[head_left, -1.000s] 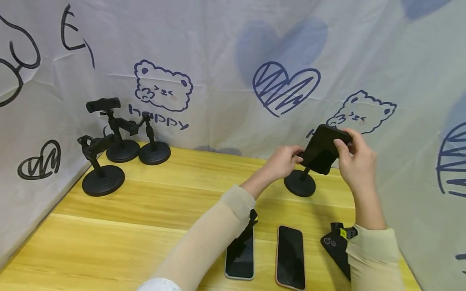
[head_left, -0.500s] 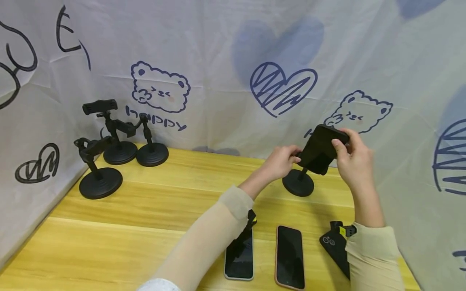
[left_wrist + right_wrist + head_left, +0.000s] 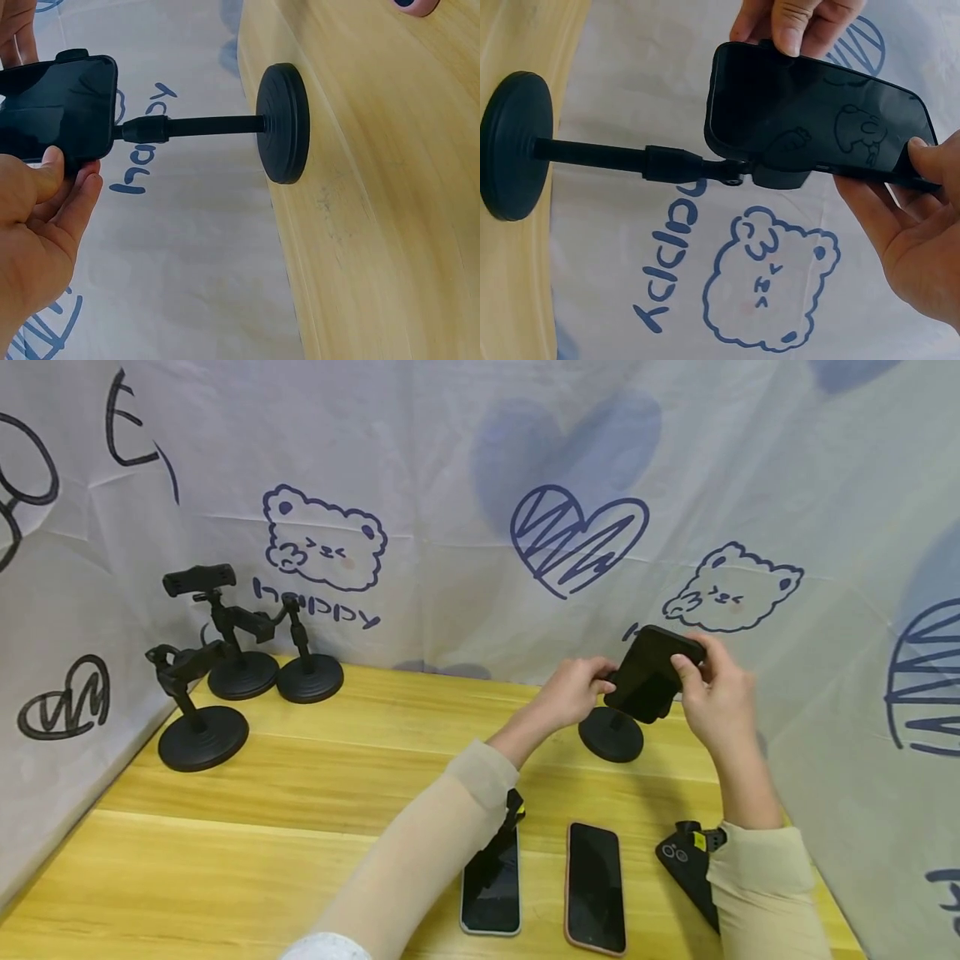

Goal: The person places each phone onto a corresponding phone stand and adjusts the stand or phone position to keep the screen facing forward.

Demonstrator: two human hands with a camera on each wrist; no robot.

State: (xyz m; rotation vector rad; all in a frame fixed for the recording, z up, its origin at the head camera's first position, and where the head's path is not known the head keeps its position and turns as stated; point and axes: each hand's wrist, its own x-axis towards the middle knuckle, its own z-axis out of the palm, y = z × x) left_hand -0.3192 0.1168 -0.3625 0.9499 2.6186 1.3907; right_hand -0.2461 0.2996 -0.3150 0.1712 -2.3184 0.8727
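Observation:
A black smartphone (image 3: 647, 677) sits at the clamp holder (image 3: 780, 176) of a black phone stand, tilted in the head view. My left hand (image 3: 573, 693) pinches the near side of the phone and clamp; in the left wrist view its thumb (image 3: 51, 169) lies along the phone's edge, fingers curled beneath. My right hand (image 3: 716, 693) grips the phone's other end, thumb on the screen side and fingers behind, as the right wrist view shows. The stand's pole (image 3: 210, 126) rises from a round base (image 3: 611, 735) on the wooden table (image 3: 337, 802). The phone covers much of the clamp.
Several more black stands (image 3: 202, 737) stand at the back left. Near the front lie a white-edged phone (image 3: 491, 893), partly under my left sleeve, a pink-edged phone (image 3: 595, 889), and a black phone (image 3: 686, 868) face down by my right sleeve. A printed cloth (image 3: 450, 568) hangs behind.
The phone and my right hand have shifted slightly left and down relative to the stand's base. My left hand keeps its hold at the near side. The head view has turned a little.

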